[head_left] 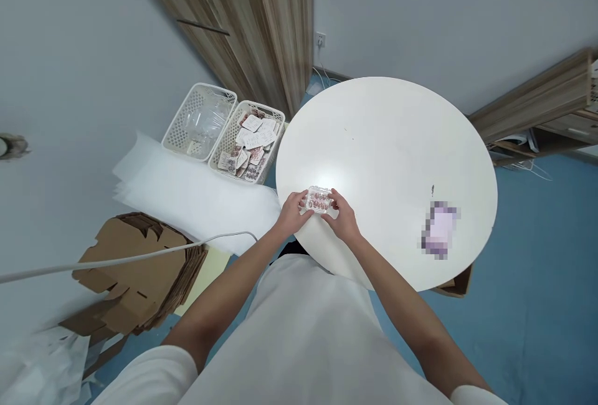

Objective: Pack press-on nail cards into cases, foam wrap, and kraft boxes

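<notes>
Round white table (387, 143), a blurred purple thing (439, 229) on its right side; on the floor to the left lie foam sheets (187, 193), flat cardboard (140, 268) crossed by a cable (116, 260), then the left basket (175, 131) with clear plastic pieces and the card basket (261, 106) beside it, well stocked. At the table's near-left edge the left hand (293, 210) and right hand (343, 218) each pinch one end of a small clear case (319, 199), held just over the top. By my reading the work is early: one case in hand, much stock left in the baskets, and nothing crowds the hands.
</notes>
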Demonstrator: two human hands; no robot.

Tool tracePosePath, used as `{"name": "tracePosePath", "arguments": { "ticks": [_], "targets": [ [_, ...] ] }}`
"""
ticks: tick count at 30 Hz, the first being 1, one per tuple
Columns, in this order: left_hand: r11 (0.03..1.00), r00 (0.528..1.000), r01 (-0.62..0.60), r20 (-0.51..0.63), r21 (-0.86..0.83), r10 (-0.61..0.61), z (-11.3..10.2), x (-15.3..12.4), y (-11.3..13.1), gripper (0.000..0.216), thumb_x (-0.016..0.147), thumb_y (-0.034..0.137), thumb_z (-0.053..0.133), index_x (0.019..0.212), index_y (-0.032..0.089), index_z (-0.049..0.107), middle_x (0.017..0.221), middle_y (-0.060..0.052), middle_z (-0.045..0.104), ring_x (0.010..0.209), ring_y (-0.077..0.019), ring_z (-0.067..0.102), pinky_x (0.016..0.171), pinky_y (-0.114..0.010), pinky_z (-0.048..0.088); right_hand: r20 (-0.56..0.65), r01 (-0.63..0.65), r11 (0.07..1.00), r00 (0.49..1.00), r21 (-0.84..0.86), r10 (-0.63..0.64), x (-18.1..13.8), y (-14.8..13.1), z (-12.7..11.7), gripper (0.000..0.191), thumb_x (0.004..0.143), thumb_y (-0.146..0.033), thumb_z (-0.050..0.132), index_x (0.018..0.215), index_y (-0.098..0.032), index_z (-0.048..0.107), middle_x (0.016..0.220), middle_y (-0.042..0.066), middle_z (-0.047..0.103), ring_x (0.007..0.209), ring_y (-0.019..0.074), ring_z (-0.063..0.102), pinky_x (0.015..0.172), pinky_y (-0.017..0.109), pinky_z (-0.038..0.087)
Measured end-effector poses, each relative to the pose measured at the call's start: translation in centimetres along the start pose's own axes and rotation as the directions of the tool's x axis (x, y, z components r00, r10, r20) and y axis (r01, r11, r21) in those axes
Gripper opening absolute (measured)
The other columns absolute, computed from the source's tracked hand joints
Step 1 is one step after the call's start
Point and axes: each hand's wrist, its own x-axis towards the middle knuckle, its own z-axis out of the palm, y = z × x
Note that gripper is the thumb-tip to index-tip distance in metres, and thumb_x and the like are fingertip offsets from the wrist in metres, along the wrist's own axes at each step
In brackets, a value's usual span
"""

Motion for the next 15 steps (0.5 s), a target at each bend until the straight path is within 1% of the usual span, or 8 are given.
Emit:
{"name": "tracePosePath", "arguments": {
  "ticks": [4,8,11,15],
  "targets": [
    [0.999,0.999,0.05,0.01,-0.006,-0.05,-2.4,3.1,-2.2,0.058,0.072,0.024,0.059,0.126,0.02,0.042,0.104,-0.007,0.047,0.086,-0.0149,0.053,0.074,-0.029,0.049,-0.03,-0.024,1.0,0.999,-0.016,0.023,3.6,-0.5,3.1,0.055,0.071,-0.026,0.062,0.122,-0.026,0.041,0.135,0.01,0.034,0.095,0.0202,0.053,0.087,0.043,0.048],
    [0.995,0.996,0.09,0.019,0.04,-0.091,-4.0,6.5,-4.0,0.06,0.07,0.024,0.059,0.127,0.017,0.041,0.105,-0.008,0.048,0.088,-0.0169,0.053,0.077,-0.031,0.048,-0.052,-0.063,0.998,0.997,-0.013,0.062,7.3,-0.3,5.4,0.053,0.071,-0.028,0.063,0.119,-0.025,0.043,0.122,0.01,0.04,0.092,0.0197,0.052,0.086,0.042,0.048],
    [0.99,0.993,0.116,0.014,0.078,-0.117,-4.7,8.7,-4.8,0.061,0.069,0.023,0.06,0.126,0.013,0.042,0.104,-0.01,0.048,0.092,-0.0191,0.053,0.083,-0.033,0.045,-0.061,-0.06,0.998,0.996,-0.024,0.058,9.6,-0.2,6.5,0.05,0.071,-0.027,0.062,0.118,-0.024,0.043,0.119,0.01,0.04,0.097,0.0207,0.05,0.088,0.041,0.047],
    [0.989,0.993,0.121,-0.01,0.086,-0.12,-5.0,10.6,-5.4,0.062,0.068,0.019,0.058,0.127,0.014,0.04,0.106,-0.01,0.046,0.095,-0.0198,0.053,0.087,-0.033,0.043,-0.078,-0.055,0.997,0.996,-0.058,0.05,11.9,-0.1,7.4,0.048,0.071,-0.023,0.06,0.116,-0.022,0.044,0.121,0.01,0.038,0.106,0.0217,0.047,0.092,0.041,0.044]
  ]
}}
